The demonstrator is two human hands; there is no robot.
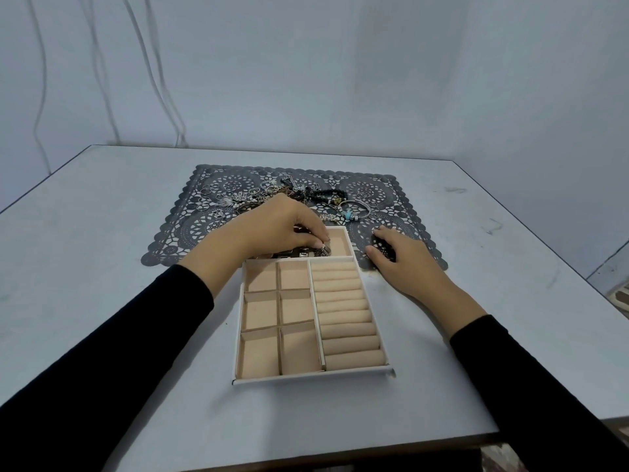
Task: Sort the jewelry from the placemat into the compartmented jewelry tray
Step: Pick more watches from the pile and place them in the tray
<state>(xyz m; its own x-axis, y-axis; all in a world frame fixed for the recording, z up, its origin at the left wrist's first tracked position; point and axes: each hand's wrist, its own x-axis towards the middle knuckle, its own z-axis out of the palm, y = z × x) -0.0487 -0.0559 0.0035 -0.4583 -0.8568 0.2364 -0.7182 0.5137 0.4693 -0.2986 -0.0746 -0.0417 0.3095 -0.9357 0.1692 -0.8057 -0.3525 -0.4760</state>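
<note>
Head view showed a small dark jewelry piece (pixel 322 251) pinched between the fingertips of the left hand (pixel 282 229), low over the long far compartment of the jewelry tray (pixel 306 378). Under that hand, more dark pieces (pixel 292 254) lay in the same compartment. Beyond the pinch, a jewelry pile (pixel 289 195) sat heaped on the lace placemat (pixel 408 202). Right of the pinch, the right hand (pixel 405 260) rested on the placemat, fingers relaxed, holding nothing. Nearer than the pinch lay the tray's ring rolls (pixel 343 311), all on the grey table (pixel 102 240)
</note>
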